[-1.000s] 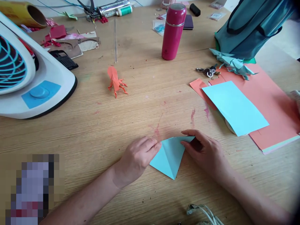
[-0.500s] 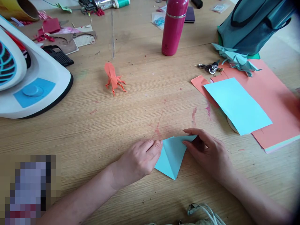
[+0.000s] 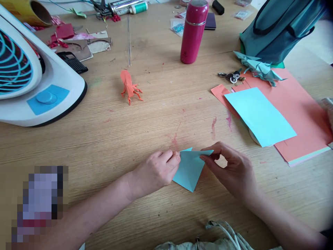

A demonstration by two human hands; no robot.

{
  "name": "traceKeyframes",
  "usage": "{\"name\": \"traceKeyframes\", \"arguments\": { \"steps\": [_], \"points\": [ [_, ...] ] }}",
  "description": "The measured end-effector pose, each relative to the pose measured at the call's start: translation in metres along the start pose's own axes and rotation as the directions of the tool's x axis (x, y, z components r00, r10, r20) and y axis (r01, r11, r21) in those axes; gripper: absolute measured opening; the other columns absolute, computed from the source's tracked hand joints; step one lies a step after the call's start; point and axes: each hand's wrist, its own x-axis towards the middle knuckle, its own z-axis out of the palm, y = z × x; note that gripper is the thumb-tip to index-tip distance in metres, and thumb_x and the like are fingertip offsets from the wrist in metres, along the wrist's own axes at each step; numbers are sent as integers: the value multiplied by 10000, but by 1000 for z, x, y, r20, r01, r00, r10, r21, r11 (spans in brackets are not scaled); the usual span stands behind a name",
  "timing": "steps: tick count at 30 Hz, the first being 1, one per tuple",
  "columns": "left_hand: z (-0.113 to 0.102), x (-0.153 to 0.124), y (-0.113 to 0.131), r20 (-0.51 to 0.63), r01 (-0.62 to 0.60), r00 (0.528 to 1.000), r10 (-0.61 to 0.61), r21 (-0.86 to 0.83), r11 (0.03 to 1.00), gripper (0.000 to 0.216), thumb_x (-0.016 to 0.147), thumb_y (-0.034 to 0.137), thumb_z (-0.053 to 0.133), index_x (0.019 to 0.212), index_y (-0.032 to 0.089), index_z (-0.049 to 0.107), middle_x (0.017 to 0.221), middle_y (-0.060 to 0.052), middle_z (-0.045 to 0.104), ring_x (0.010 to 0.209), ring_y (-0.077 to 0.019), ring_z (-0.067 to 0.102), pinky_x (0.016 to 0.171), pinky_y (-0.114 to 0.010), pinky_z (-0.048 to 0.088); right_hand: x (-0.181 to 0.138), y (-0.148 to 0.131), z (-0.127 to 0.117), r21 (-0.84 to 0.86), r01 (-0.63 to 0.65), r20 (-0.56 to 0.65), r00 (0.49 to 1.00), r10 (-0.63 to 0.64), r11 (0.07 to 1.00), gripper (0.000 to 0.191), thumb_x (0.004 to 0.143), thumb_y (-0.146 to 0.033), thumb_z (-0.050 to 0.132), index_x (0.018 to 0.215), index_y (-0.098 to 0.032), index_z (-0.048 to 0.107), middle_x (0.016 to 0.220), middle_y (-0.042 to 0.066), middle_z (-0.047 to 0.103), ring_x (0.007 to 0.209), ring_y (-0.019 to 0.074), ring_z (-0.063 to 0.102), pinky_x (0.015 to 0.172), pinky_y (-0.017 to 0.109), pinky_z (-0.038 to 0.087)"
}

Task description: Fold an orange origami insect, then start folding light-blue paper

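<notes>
Between my two hands is a folded piece of light blue origami paper (image 3: pixel 189 170), one corner pointing toward me and a flap along its far edge. My left hand (image 3: pixel 162 168) is closed on its left side, the fingertips mostly hidden behind the knuckles. My right hand (image 3: pixel 231 170) pinches the paper's right corner between thumb and fingers. Farther off, an orange folded-paper insect (image 3: pixel 128 86) stands on thin legs. A flat light blue sheet (image 3: pixel 261 116) lies to the right, over a stack of orange paper (image 3: pixel 299 114).
A white and blue fan (image 3: pixel 52 93) stands at the left. A magenta bottle (image 3: pixel 193 38) is upright at the back. Keys (image 3: pixel 232 77), a teal paper figure (image 3: pixel 260 67) and a teal bag (image 3: pixel 275 33) sit back right. Paper scraps (image 3: pixel 78 43) lie back left.
The paper's right corner, in my right hand's pinch, has come slightly inward and tilted, and the flap along the far edge looks narrower. The camera view has shifted slightly.
</notes>
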Motion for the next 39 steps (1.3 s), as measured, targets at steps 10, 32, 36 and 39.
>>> {"name": "traceKeyframes", "arguments": {
  "steps": [10, 32, 36, 39],
  "points": [
    [-10, 3, 6, 129, 31, 991, -36, 40, 999, 262, 955, 22, 437, 1117, 46, 641, 985, -101, 677, 749, -156, 618, 556, -256, 531, -12, 1, 2, -44, 397, 158, 909, -386, 917, 245, 901, 0, 555, 1039, -193, 616, 1191, 110, 716, 1019, 206, 699, 821, 363, 572],
    [0, -3, 16, 34, 204, 979, -201, -104, 973, 309, 1009, 312, 543, 1200, 82, 619, 1154, -101, 717, 920, -203, 665, 741, -306, 557, -10, 10, -9, -202, 778, 460, 612, -644, 595, 203, 998, -106, 517, 935, -94, 709, 1209, 175, 743, 1118, 338, 707, 803, 420, 635],
    [0, -3, 16, 29, 205, 979, -203, -102, 973, 314, 1008, 308, 541, 1213, 83, 617, 1138, -93, 722, 885, -201, 664, 717, -311, 550, -10, 11, -9, -198, 783, 462, 605, -648, 590, 215, 996, -98, 514, 921, -90, 716, 1204, 175, 745, 1120, 346, 710, 796, 427, 646],
    [2, -3, 16, 28, 203, 979, -201, -103, 974, 325, 1003, 307, 551, 1216, 72, 621, 1153, -98, 721, 895, -207, 665, 726, -315, 548, -10, 12, -10, -201, 784, 476, 603, -640, 588, 226, 1004, -107, 507, 941, -92, 723, 1210, 169, 745, 1139, 339, 703, 809, 425, 648]
  ]
}}
